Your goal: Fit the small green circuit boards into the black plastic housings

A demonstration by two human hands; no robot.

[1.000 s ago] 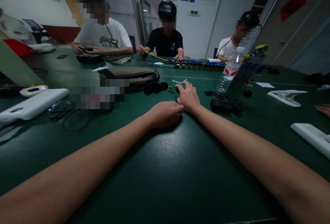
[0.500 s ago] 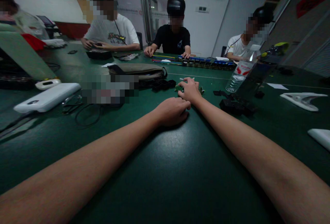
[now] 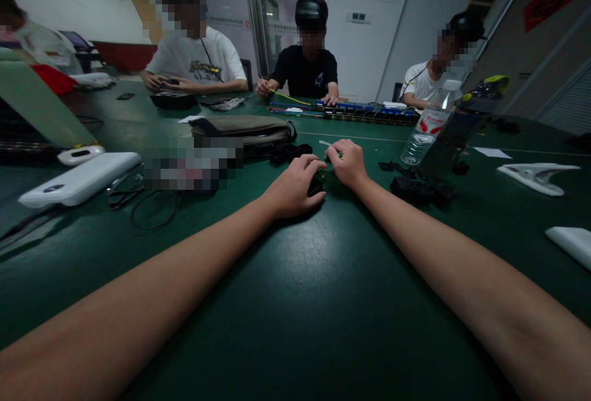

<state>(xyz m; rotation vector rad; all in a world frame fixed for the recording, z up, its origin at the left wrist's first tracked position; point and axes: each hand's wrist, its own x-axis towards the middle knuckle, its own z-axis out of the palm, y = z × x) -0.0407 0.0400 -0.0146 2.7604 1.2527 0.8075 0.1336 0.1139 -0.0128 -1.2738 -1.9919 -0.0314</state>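
Note:
My left hand (image 3: 295, 188) rests at the middle of the green table (image 3: 295, 302), thumb and fingers curved around a small black part (image 3: 316, 187). A bit of green shows at the top of that part; most of it is behind the fingers. Just to the right, apart from it, my right hand (image 3: 348, 164) is closed with its fingers curled inward. Whatever its fingertips hold is hidden, though a speck of green shows by them. A thin white strip (image 3: 325, 142) lies beyond the right fingers.
Black plastic pieces (image 3: 418, 188) lie right of my hands, near a water bottle (image 3: 427, 124) and a dark tumbler (image 3: 466, 124). To the left are a grey-brown pouch (image 3: 242, 128), glasses (image 3: 124, 185) and a white power bank (image 3: 80, 179). Several people sit around the table.
My left hand has turned from a loose fist to a grip around the small black part, shifting slightly left. My right hand's spread fingers have drawn in; the green boards beneath them no longer show plainly.

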